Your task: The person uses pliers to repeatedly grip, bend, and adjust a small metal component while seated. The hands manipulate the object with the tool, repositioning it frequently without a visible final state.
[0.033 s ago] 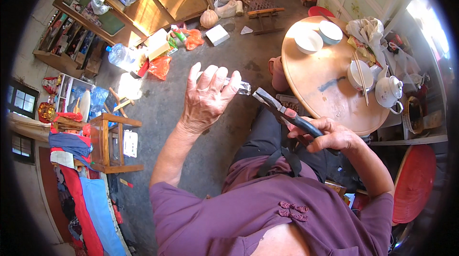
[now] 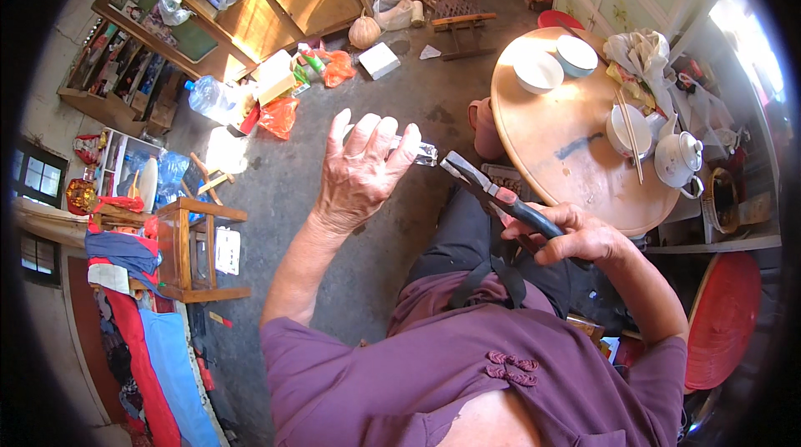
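Observation:
My left hand [image 2: 360, 165] is raised over the floor, its fingers closed around a small shiny metal piece [image 2: 426, 153]. Only one end of that piece sticks out past my fingertips, so its kind is unclear. In my right hand [image 2: 580, 234] I grip pliers [image 2: 492, 188] with black and red handles. Their jaws point up and left, close beside the free end of the metal piece. Whether the jaws touch it I cannot make out for certain.
A round wooden table [image 2: 534, 134] stands at the right with white bowls [image 2: 538, 72], chopsticks [image 2: 629, 134] and a white teapot [image 2: 677, 160]. At the left are a wooden stool [image 2: 200, 291] and a plastic bottle [image 2: 209, 97]. A white block [image 2: 380, 62] and a pumpkin [image 2: 365, 32] lie farther off.

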`<state>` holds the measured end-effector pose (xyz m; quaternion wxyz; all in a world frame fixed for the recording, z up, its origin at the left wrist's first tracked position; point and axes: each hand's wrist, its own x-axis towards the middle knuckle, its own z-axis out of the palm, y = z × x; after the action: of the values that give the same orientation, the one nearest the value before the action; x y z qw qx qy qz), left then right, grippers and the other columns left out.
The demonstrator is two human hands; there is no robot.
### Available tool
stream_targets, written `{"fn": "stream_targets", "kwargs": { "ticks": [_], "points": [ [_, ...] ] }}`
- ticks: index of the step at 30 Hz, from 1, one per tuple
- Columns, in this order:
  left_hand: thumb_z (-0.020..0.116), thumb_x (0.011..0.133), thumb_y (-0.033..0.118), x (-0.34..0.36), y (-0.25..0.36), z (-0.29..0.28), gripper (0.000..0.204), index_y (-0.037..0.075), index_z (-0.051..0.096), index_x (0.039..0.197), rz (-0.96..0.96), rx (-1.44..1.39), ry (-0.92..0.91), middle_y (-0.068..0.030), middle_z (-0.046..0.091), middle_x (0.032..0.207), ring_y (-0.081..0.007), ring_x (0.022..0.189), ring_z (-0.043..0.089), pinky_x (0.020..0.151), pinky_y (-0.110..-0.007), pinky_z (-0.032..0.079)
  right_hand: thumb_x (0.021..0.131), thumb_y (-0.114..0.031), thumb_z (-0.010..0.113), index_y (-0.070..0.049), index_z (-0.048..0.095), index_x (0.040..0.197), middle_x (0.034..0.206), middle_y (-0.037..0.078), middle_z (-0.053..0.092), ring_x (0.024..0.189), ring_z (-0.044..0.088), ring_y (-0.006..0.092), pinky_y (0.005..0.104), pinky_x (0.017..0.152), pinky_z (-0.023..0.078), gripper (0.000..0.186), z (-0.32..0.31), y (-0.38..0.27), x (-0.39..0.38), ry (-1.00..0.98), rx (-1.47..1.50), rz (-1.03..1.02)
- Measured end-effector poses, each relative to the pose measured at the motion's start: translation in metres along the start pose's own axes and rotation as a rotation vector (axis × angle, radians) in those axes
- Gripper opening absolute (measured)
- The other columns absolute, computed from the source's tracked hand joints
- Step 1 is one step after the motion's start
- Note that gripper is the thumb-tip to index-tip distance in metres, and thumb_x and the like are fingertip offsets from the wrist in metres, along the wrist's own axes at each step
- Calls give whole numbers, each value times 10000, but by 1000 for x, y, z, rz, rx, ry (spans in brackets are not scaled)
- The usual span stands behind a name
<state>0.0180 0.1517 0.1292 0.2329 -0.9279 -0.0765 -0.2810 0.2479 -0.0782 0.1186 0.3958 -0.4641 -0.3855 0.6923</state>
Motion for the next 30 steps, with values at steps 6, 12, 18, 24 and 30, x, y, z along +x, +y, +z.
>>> {"fn": "stream_targets", "kwargs": {
  "ticks": [6, 12, 18, 24, 30],
  "points": [
    [596, 834, 204, 2, 3, -3, 316, 141, 607, 1143, 77, 88, -30, -47, 572, 1046, -215, 1045, 541, 1004, -512, 370, 754, -54, 663, -29, 621, 1226, 1116, -8, 584, 805, 492, 81, 221, 711, 420, 474, 2, -4, 2, 17, -56, 21],
    [602, 836, 198, 6, 4, -3, 320, 127, 603, 1147, 84, 56, -40, -50, 569, 1041, -217, 1043, 537, 993, -513, 375, 767, -68, 668, -39, 621, 1231, 1080, -2, 579, 770, 478, 76, 219, 681, 418, 467, 2, -2, -1, 61, -46, 73],
    [607, 834, 187, 6, 5, 5, 323, 132, 598, 1152, 79, 45, -35, -49, 562, 1037, -217, 1033, 534, 989, -510, 373, 774, -125, 681, -53, 606, 1255, 1021, -13, 545, 772, 470, 85, 229, 699, 411, 492, 3, -1, -2, 40, -52, 51],
    [610, 835, 193, 6, 3, 5, 317, 139, 600, 1148, 87, 26, -21, -46, 568, 1036, -218, 1025, 537, 991, -508, 372, 781, -149, 684, -48, 607, 1247, 1057, -11, 505, 739, 454, 90, 238, 695, 404, 482, 3, -3, -2, 16, -79, 34],
    [608, 832, 212, 6, 2, 8, 299, 166, 622, 1127, 134, 31, 8, -34, 577, 1030, -202, 1041, 545, 1013, -495, 358, 798, -179, 704, -44, 594, 1257, 1123, 1, 477, 725, 462, 95, 248, 681, 413, 491, 5, -6, -1, -17, -62, 47]
  ]
}}
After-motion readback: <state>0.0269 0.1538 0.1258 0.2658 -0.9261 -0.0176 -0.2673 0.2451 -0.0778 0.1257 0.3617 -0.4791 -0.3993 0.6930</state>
